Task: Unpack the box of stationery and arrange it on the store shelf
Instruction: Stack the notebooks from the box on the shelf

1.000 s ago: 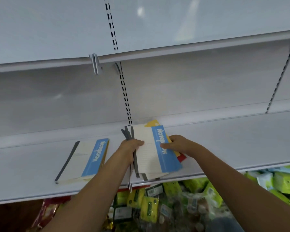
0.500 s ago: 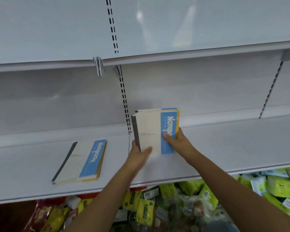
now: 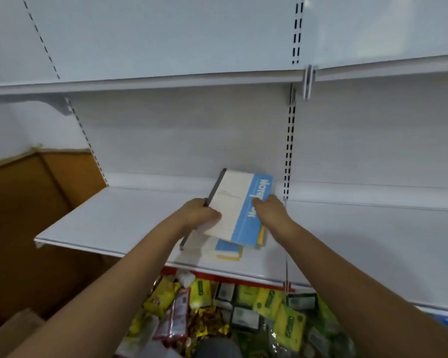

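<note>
You can read "Note" in white on the notebook's (image 3: 239, 206) blue band; the remaining letters sit under your thumb.

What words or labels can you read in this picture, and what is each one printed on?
"Note": white letters, rest hidden by the right hand, on the blue band of the held notebooks.
Small print on the cover: too small to read.
Labels on the green and yellow packets below the shelf: blurred.

Yellow and green snack packets (image 3: 243, 306) crowd the lower tier; a brown wooden panel (image 3: 31, 202) stands left.
</note>
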